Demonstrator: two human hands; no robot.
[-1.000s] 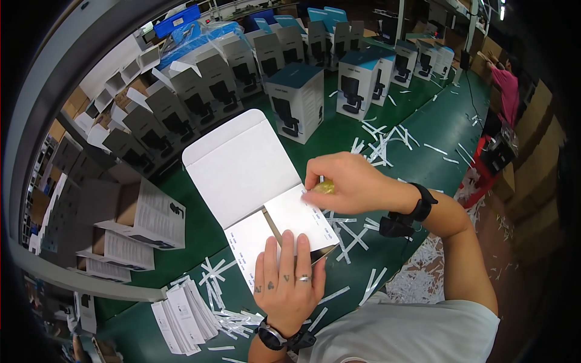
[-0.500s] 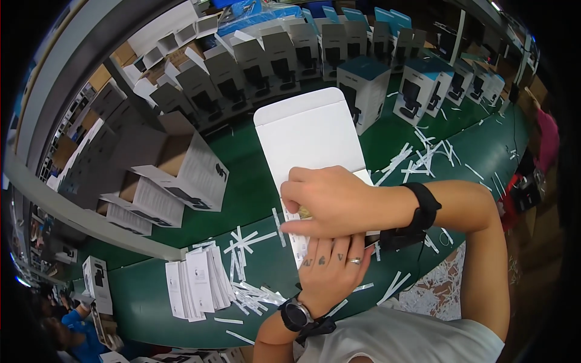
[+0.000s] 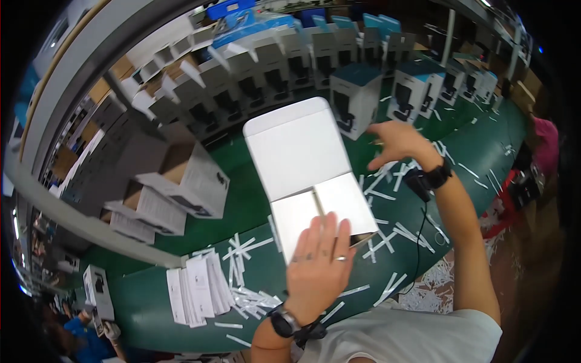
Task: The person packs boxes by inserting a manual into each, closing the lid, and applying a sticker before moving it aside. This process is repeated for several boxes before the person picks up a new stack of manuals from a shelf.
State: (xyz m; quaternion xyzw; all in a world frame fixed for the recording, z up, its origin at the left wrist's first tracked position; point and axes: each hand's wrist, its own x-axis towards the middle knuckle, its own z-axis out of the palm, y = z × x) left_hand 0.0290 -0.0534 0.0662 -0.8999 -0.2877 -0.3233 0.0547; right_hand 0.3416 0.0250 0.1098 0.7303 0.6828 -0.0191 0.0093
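Note:
A white carton (image 3: 296, 151) stands on the table in front of me with its long lid raised and tilted back. Its two inner flaps (image 3: 342, 196) are folded in, a narrow gap between them, and a dark opening shows at the near right corner. Flat on the flaps lies my left hand (image 3: 318, 263), fingers straight and holding nothing. My right hand (image 3: 402, 145) is in the air right of the carton, near a closed printed box (image 3: 357, 100). Its thumb and fingers are apart and blurred; a tiny yellowish spot shows by the fingers, too small to name.
White strips (image 3: 257, 299) lie scattered on the green table (image 3: 139, 302). A stack of white folded papers (image 3: 196, 290) sits at the left. Open printed boxes (image 3: 193, 175) stand beyond a grey post (image 3: 91, 212). More boxes line the back. Another person (image 3: 91, 333) is at lower left.
My right hand has lifted off the carton and moved up and right, uncovering the inner flaps. The left hand has spread flat over the flaps.

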